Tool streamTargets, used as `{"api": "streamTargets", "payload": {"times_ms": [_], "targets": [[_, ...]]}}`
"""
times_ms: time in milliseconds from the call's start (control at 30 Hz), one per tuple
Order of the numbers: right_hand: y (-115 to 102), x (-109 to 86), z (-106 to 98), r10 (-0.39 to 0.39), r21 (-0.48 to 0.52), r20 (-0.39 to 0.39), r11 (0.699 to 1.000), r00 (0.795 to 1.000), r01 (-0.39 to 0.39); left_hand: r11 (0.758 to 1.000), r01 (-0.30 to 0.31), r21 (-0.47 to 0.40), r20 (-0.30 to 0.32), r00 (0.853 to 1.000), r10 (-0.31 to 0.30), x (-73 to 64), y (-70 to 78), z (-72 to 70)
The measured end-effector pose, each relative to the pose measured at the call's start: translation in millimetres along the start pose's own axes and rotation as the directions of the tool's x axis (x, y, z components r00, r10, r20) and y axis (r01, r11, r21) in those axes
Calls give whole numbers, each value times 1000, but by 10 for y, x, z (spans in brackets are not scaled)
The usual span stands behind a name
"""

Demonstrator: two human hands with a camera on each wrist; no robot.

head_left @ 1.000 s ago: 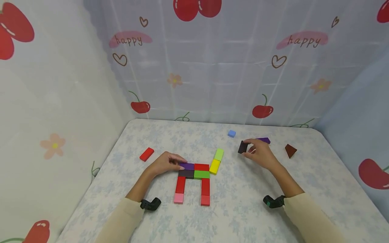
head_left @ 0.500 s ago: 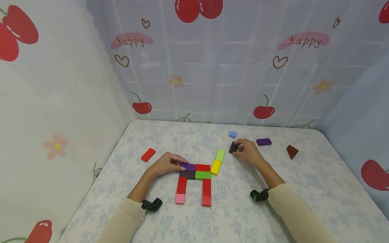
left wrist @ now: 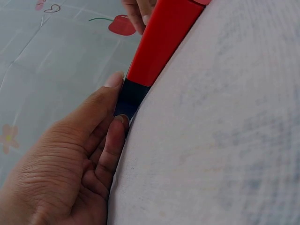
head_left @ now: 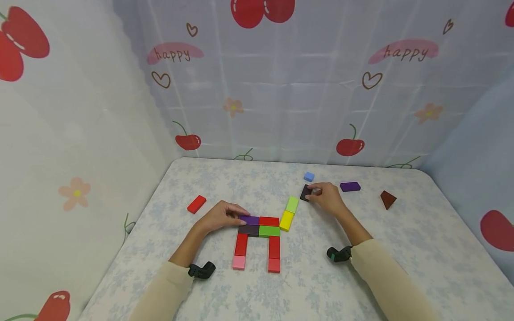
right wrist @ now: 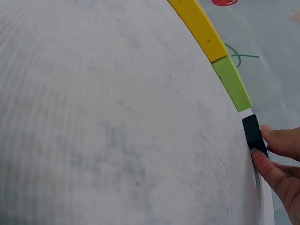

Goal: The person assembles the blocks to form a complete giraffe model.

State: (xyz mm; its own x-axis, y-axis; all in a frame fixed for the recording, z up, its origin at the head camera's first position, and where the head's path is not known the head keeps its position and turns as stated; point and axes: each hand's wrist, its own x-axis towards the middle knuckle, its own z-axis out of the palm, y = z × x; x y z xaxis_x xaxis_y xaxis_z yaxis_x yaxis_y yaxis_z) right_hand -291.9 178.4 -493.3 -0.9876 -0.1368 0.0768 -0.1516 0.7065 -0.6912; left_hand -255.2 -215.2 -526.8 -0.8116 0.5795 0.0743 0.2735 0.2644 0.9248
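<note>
My left hand [head_left: 218, 218] rests at the left end of a flat figure of blocks, pinching the purple block [head_left: 251, 220] with thumb and finger. Beside it lies a red block [head_left: 269, 221]; below are a black block [head_left: 249, 230] and a green block [head_left: 269, 231]. Two legs of red and pink blocks extend toward me. A yellow block [head_left: 286, 221] and a light green block [head_left: 292, 204] slant off the figure's right corner. My right hand [head_left: 327, 198] pinches another black block [right wrist: 254, 132] just beyond the light green one, with a small gap between the two.
A small blue block [head_left: 308, 176] lies behind the held black block. Farther right are a loose purple block [head_left: 350, 187] and a brown angular block [head_left: 387, 199]. A loose red block [head_left: 196, 204] lies at the left. A printed curtain [head_left: 281, 111] stands behind the table.
My right hand has carried the black block leftward, from near the loose purple block to close by the light green block. My left hand has stayed at the figure's purple block.
</note>
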Motion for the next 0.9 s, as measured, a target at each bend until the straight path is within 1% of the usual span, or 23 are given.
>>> {"api": "streamTargets", "payload": {"times_ms": [167, 467, 900], "targets": [[-22, 69, 67, -2, 26, -8, 1000, 1000, 2, 1000, -12, 10, 5, 1000, 12, 12, -9, -3], [-32, 120, 134, 26, 79, -9, 997, 1000, -25, 1000, 1, 4, 1, 1000, -1, 4, 8, 18], [-99, 161, 168, 36, 86, 18, 996, 999, -38, 1000, 14, -1, -8, 1000, -14, 3, 10, 7]]}}
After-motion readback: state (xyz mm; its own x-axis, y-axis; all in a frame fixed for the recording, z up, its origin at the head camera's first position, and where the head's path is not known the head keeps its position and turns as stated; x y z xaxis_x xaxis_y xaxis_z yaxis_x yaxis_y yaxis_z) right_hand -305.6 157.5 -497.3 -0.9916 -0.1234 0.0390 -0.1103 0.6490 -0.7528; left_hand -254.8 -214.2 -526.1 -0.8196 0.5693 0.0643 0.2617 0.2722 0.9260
